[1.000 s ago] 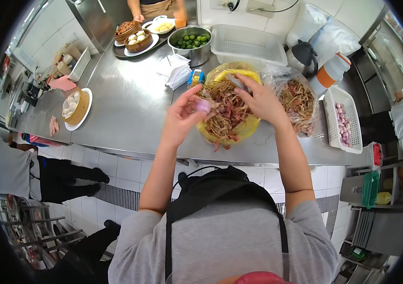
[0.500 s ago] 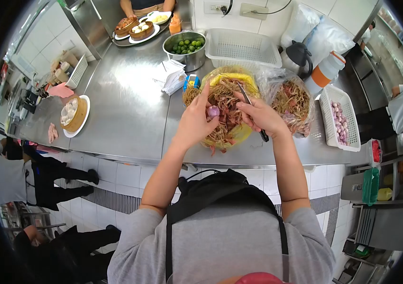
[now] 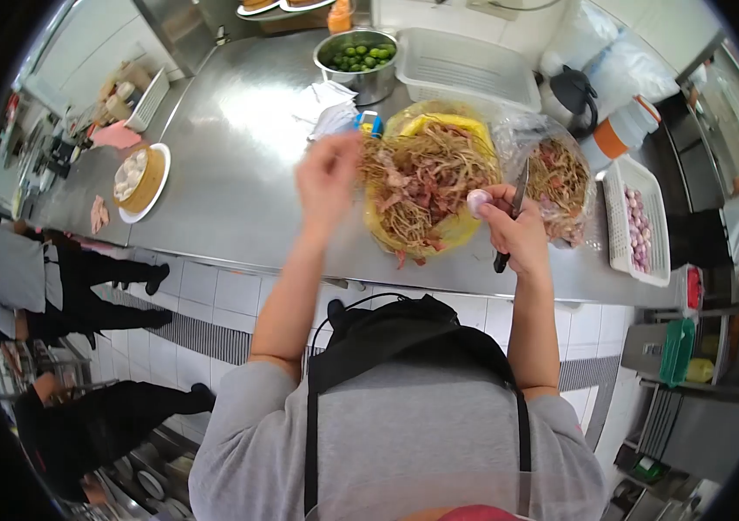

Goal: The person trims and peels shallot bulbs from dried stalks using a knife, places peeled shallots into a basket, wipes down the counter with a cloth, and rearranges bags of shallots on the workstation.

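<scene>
A small knife [image 3: 519,213] with a dark handle is in my right hand [image 3: 521,233], its blade pointing up. The same hand pinches a peeled shallot [image 3: 478,201] between thumb and finger. My left hand [image 3: 329,178] is raised just left of the yellow bag and smeared by motion, so its fingers are hard to read. Between the hands, the yellow plastic bag [image 3: 465,233] lies open, full of dry roots and reddish skins [image 3: 430,178]. A clear bag [image 3: 558,178] of similar trimmings sits right of it. Shallots [image 3: 639,230] lie in a white basket [image 3: 620,257] farther right.
Behind the bags stand a steel pot [image 3: 369,85] of green limes, a white plastic basket [image 3: 471,94], a dark-lidded jug [image 3: 567,102] and an orange-banded container [image 3: 621,132]. A bamboo steamer [image 3: 153,181] on a plate is at left. Co-workers [image 3: 118,425] stand at both sides.
My left hand has left the shallot and moved up and left from the yellow bag. The shallot is now in my right hand, which has moved right with the knife.
</scene>
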The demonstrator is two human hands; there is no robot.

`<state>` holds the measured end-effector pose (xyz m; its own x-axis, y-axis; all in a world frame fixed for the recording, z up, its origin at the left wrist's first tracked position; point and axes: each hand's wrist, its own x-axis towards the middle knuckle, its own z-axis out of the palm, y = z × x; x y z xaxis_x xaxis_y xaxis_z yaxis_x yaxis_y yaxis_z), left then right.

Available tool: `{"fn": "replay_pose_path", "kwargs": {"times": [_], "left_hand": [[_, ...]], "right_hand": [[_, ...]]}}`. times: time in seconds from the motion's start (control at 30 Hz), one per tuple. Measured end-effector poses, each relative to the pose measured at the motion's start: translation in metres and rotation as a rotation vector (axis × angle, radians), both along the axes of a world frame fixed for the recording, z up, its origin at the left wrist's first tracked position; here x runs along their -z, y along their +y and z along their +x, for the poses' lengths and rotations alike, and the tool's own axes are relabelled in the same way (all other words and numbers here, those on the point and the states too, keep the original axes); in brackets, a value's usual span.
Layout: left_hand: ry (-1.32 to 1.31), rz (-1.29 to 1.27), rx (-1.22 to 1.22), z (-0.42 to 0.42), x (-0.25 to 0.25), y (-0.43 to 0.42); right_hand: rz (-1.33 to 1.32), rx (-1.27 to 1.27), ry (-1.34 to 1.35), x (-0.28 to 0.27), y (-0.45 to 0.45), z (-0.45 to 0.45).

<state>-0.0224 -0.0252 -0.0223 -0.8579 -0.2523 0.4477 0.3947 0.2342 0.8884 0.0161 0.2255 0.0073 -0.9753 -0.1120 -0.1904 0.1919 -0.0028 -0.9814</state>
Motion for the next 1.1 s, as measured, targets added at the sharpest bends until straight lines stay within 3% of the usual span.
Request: {"fn": "replay_pose_path", "kwargs": {"times": [0.07,0.13,0.2,0.27,0.3,0.33,0.37,0.4,0.47,0.53,0.57,0.63,0.7,0.77,0.87,0.93,1.07,1.1], "left_hand": [[-0.071,-0.03,-0.02,-0.048,0.023,-0.033],[-0.168,-0.446,0.006,-0.088,0.063,-0.053],[0.088,-0.797,0.059,-0.109,0.106,-0.062],[0.085,-0.822,0.182,-0.11,0.127,-0.061],[0.098,-0.814,0.21,-0.106,0.127,-0.055],[-0.072,-0.911,0.148,-0.099,0.123,-0.053],[-0.25,-1.012,0.081,-0.092,0.121,-0.052],[-0.256,-1.021,0.095,-0.089,0.122,-0.051],[-0.037,-0.89,0.046,-0.08,0.125,-0.056],[-0.033,-0.866,0.061,-0.062,0.127,-0.066],[-0.09,-0.641,-0.004,-0.05,0.12,-0.063],[-0.05,-0.233,-0.086,-0.023,0.071,-0.035],[0.154,-0.118,-0.022,0.005,0.027,-0.009],[0.236,-0.425,0.061,0.025,-0.009,0.014],[0.309,-0.581,0.215,0.014,-0.009,0.039],[0.444,-0.955,0.198,0.003,-0.003,0.047],[0.392,-0.876,0.082,0.011,-0.012,0.058],[0.166,-0.875,0.143,0.02,-0.014,0.063]], "right_hand": [[0.077,0.054,0.009,0.0,0.019,0.006],[0.204,0.076,0.117,0.005,0.046,0.01],[0.283,0.19,0.12,0.015,0.087,0.01],[0.834,0.387,0.348,0.018,0.138,0.008],[1.062,0.543,0.325,0.006,0.157,0.006],[1.285,0.689,0.291,-0.009,0.175,0.003],[1.304,0.81,0.36,-0.018,0.198,-0.003],[1.317,0.923,0.433,-0.024,0.214,-0.004],[1.217,1.039,0.541,-0.043,0.214,0.004],[0.927,0.969,0.476,-0.046,0.195,0.017],[0.926,0.895,0.463,-0.027,0.195,0.02],[0.769,0.736,0.271,0.007,0.154,0.03],[0.572,0.579,0.128,0.043,0.114,0.034],[0.35,0.485,0.081,0.08,0.089,0.029],[0.218,0.375,0.114,0.086,0.05,0.023],[0.253,0.349,0.118,0.08,0.037,0.022],[0.34,0.296,0.232,0.088,0.032,0.018],[0.334,0.293,0.245,0.087,0.031,0.018]]}}
